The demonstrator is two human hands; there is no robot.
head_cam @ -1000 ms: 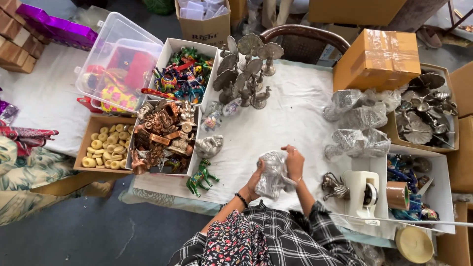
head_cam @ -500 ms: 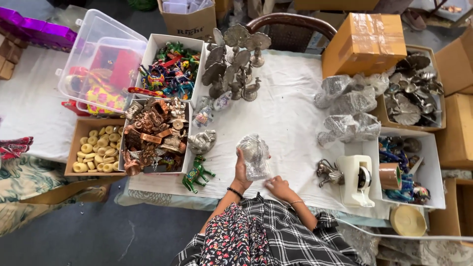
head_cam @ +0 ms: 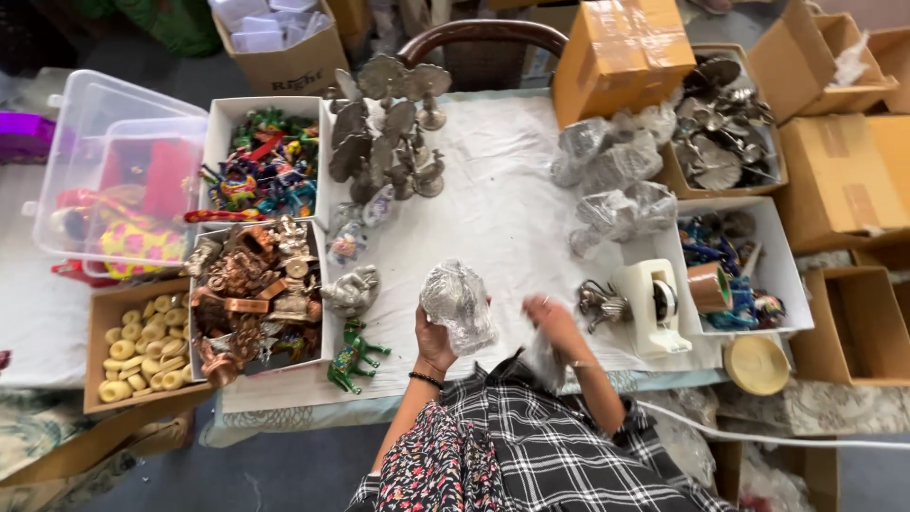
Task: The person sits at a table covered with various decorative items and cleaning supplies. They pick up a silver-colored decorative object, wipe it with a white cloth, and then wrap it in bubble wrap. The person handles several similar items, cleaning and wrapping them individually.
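My left hand (head_cam: 434, 343) holds up a silver figurine wrapped in clear plastic (head_cam: 458, 303) over the white cloth on the table (head_cam: 502, 218). My right hand (head_cam: 550, 318) is blurred, low over the cloth to the right of the figurine. A wisp of clear plastic (head_cam: 545, 365) shows below it; whether the hand grips it is unclear. A small silver animal figure (head_cam: 599, 303) and a white tape dispenser (head_cam: 652, 305) stand just right of that hand.
Left: boxes of copper figurines (head_cam: 254, 294), colourful toys (head_cam: 265, 171) and yellow rings (head_cam: 142, 346), plus a green horse (head_cam: 353, 356). Back: silver peacocks (head_cam: 389, 123), a chair (head_cam: 479, 38). Right: wrapped figurines (head_cam: 616, 190), cardboard boxes (head_cam: 621, 52), brown tape roll (head_cam: 706, 284).
My right hand let go of the wrapped figurine, dropped to the table edge, then moved up and right. My left hand keeps the figurine upright. The view shifted to the right.
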